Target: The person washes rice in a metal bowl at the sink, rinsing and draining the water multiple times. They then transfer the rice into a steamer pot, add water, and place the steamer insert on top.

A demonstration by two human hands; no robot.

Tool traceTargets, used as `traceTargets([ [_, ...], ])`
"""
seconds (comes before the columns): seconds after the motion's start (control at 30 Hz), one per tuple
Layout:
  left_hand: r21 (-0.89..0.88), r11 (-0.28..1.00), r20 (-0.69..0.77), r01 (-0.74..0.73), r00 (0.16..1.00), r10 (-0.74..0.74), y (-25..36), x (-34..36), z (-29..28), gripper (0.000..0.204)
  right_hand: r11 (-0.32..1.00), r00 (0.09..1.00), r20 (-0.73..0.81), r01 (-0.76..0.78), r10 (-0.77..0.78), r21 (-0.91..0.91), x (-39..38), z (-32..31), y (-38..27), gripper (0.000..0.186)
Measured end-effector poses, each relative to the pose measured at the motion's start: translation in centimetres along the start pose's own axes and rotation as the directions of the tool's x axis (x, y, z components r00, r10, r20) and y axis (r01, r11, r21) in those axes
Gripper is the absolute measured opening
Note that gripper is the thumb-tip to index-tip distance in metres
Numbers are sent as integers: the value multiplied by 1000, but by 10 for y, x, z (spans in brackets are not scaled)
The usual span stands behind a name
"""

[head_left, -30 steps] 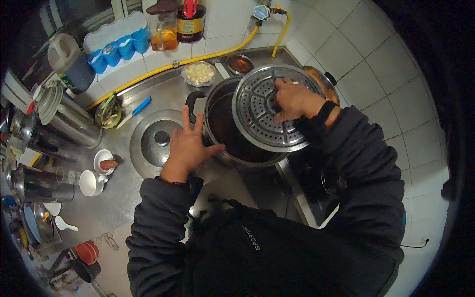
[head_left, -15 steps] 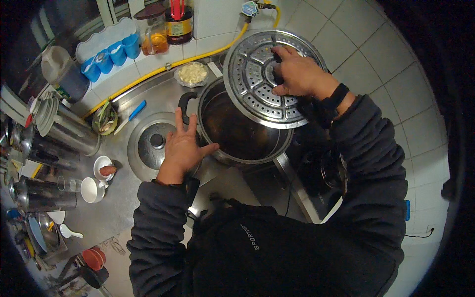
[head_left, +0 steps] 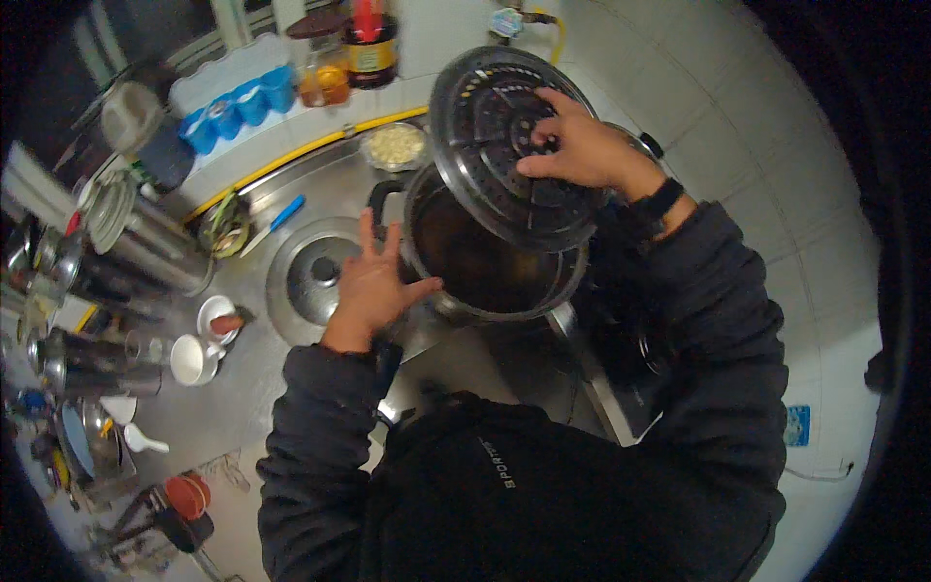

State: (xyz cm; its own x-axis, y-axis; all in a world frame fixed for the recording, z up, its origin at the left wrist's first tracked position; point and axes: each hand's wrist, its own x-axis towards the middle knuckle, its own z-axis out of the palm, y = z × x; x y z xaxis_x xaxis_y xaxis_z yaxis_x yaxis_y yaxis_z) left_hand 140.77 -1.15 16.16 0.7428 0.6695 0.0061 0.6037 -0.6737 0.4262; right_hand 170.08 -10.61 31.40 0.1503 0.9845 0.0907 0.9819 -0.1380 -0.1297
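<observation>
My right hand (head_left: 592, 153) grips a round perforated metal steamer plate (head_left: 477, 160) near its middle, thumb and fingers bent about the centre. The plate is tilted above the far right part of a deep pot (head_left: 499, 315) and hides some of its opening. Dark liquid seems to fill the pot, though what lies in it is unclear. My left hand (head_left: 373, 291) is spread with nothing in it, beside the pot's left rim and just below its black side handle (head_left: 380, 197). Left of that hand, a metal lid (head_left: 303, 291) with a black knob lies on the steel counter.
Behind the pot stands a bowl of pale pieces (head_left: 396, 145). A blue-handled knife (head_left: 286, 211) lies farther left. A white cup (head_left: 192, 362) and a small bowl holding a reddish item (head_left: 228, 324) sit at left. A yellow hose (head_left: 291, 167) runs along the wall.
The steamer plate has tipped more steeply in my right hand and its face looks darker. My left hand stays spread beside the pot. The whole view has shifted slightly.
</observation>
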Motion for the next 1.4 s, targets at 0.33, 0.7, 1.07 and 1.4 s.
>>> traceTargets([
  [0.33,-386,916,-338,-111,941,-29,-42,-40,6,78,937,988,140,18,-71,349,26,22,-67,43],
  [0.7,-940,-163,-74,-299,647,-759,-133,-150,1,47,854,803,293,479,-519,203,93,108,-261,61],
  [1.07,-994,-110,85,17,756,-649,-130,-161,30,25,968,906,343,241,-248,64,89,190,-268,57],
  [1.4,-995,-90,86,41,811,-579,-132,-144,43,11,971,934,267,224,-239,85,84,205,-264,52],
])
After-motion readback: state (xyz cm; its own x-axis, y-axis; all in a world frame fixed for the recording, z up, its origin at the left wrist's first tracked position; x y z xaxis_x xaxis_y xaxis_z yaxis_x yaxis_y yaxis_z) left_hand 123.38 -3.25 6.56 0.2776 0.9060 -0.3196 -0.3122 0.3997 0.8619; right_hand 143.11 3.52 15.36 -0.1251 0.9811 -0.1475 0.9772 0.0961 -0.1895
